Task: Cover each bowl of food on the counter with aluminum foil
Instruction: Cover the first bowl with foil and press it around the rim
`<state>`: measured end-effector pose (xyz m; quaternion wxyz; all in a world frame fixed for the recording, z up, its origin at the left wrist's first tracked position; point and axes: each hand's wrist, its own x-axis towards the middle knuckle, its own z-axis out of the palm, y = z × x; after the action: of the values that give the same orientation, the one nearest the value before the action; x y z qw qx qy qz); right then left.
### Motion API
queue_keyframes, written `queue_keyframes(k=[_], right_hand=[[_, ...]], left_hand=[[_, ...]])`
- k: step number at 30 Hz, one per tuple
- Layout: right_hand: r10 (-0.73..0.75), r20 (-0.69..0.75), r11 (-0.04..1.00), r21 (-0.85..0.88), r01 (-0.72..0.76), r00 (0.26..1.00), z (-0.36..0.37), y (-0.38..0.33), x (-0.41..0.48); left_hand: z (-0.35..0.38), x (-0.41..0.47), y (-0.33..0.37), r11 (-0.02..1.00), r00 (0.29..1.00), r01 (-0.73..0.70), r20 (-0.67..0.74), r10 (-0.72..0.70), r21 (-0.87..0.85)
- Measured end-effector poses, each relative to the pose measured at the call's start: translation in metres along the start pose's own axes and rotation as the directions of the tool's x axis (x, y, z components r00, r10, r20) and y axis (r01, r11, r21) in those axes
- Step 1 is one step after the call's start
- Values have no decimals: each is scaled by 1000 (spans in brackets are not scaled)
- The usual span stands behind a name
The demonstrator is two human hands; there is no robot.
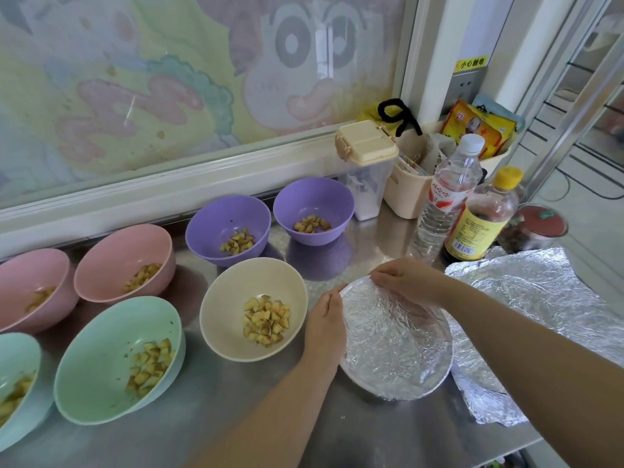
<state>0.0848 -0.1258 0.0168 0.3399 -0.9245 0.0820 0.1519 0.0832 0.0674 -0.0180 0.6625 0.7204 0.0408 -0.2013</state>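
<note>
1 bowl (426, 383) has foil (388, 339): left hand (325, 320) presses its rim straight-fingered, right hand (407, 279) grips the foil with curled fingers. 7 uncovered bowls (216, 298) remain.

I take the cream bowl (229, 305) as my mark: it stands open, with diced pale pieces in it. Just to its right is the foil-covered bowl (395, 339), its mouth sealed by crinkled silver foil drawn tight over the rim. Further right of that lies a loose foil sheet (540, 315), creased and spread flat. Behind the cream bowl I see two purple bowls (209, 228) (314, 197), both open. To its left stand two pink bowls (114, 255) (30, 275) and, nearer me, two green bowls (101, 349) (17, 359), all uncovered, each holding the same diced food.
</note>
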Motion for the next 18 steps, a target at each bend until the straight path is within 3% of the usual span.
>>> queue_keyframes(k=[8,12,16,18], right_hand=[[13,-40,999,34,-11,999,6,2,-3],[89,-66,978,193,-75,994,4,13,-28],[214,-63,882,441,-165,975,17,22,-47],[234,-103,863,480,-158,967,24,22,-48]], left_hand=[[-3,-2,-1,999,999,21,41,-20,-35],[-7,-3,-3,997,997,56,47,-53,-53],[-7,0,-8,974,980,191,89,-181,-123],[-5,-1,-8,958,972,233,85,-221,-169]])
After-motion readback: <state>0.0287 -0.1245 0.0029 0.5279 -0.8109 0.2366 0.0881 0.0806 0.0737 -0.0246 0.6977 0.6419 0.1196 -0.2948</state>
